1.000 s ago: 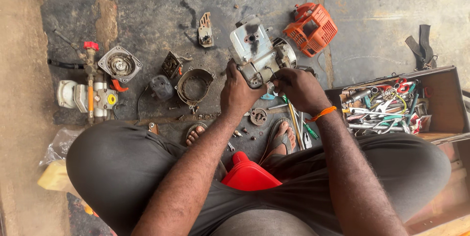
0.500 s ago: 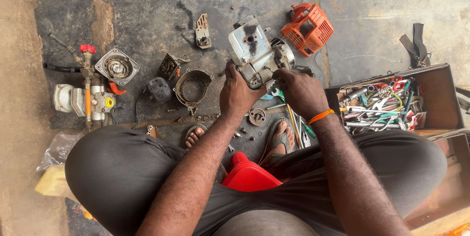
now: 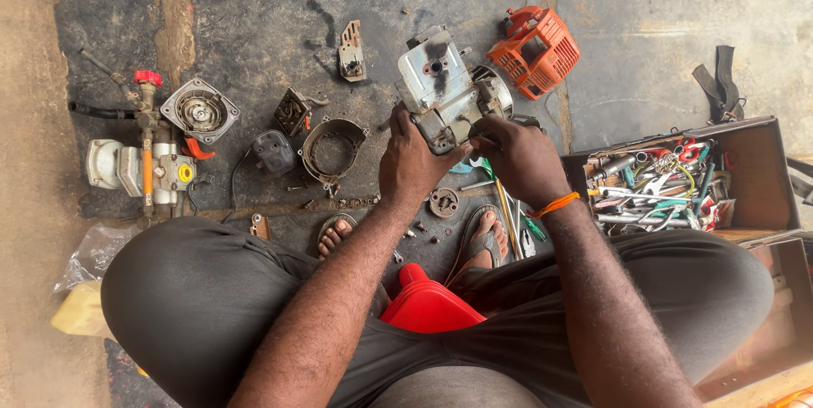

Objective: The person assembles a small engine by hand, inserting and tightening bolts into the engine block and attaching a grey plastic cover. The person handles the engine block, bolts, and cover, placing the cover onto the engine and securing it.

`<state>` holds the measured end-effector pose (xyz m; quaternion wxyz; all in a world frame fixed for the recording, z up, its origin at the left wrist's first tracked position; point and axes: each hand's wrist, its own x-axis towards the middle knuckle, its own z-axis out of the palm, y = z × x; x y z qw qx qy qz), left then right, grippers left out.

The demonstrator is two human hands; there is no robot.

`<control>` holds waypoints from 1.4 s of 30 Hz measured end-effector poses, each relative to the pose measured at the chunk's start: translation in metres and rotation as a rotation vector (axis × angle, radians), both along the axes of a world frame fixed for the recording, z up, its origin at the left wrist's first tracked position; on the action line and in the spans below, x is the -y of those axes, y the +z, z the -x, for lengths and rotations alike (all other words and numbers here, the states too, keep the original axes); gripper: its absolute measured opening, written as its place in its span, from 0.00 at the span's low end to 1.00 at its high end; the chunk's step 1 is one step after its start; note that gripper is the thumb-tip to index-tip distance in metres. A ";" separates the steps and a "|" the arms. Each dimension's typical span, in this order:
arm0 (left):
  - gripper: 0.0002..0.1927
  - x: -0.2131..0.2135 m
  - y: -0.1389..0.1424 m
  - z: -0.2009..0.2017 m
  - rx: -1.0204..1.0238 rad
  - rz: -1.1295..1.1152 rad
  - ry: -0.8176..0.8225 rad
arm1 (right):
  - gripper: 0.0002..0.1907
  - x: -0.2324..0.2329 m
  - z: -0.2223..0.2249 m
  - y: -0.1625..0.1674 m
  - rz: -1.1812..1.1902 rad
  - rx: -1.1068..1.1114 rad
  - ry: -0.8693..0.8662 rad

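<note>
Your left hand (image 3: 409, 157) grips the grey engine block (image 3: 442, 89) from its left | your right hand (image 3: 517, 152) clasps its right side, wrist bent | both forearms reach forward over your knees

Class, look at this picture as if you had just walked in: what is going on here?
A person sits low over a stained concrete floor, gripping a small grey engine block in both hands: the left hand underneath its side, the right hand against its lower right. Around it lie an orange engine cover, a round metal housing and an open toolbox full of hand tools.
</note>
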<state>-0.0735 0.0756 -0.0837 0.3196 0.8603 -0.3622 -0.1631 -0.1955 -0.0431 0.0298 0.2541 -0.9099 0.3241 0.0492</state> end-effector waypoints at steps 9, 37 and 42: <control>0.65 0.000 -0.003 0.002 0.017 0.052 0.026 | 0.15 0.022 0.006 0.000 -0.374 0.203 -0.197; 0.61 0.002 0.006 -0.026 -0.111 -0.008 -0.067 | 0.09 0.004 -0.017 -0.018 0.066 0.331 -0.060; 0.62 0.002 0.007 -0.026 -0.131 -0.043 -0.070 | 0.08 0.004 -0.017 -0.022 0.184 0.338 -0.006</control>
